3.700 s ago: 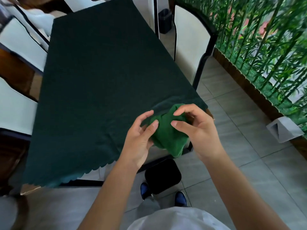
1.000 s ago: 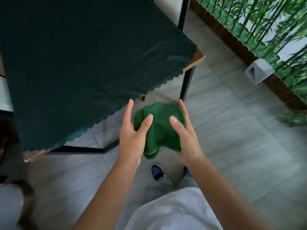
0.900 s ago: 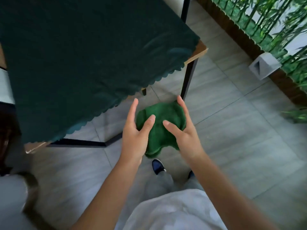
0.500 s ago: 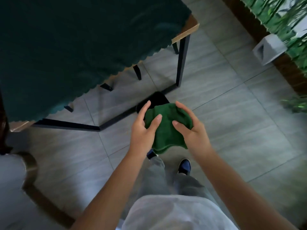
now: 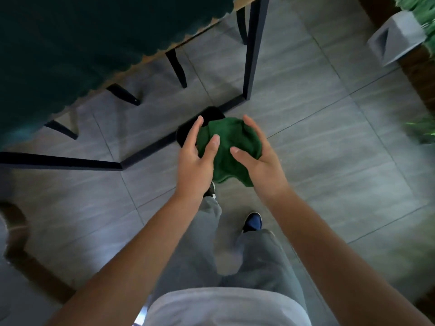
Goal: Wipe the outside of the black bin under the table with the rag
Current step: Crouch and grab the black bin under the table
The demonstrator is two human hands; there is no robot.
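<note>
My grey trouser legs and blue shoe stand on the tiled floor. Above them my left hand and right hand share the bunched green rag, each grip curled round one side, thumbs pressed on top. Just beyond the rag, the black bin sits on the floor at the counter's black floor rail, mostly hidden by my hands. Farther off hangs the dark green cloth over the counter's near edge.
</note>
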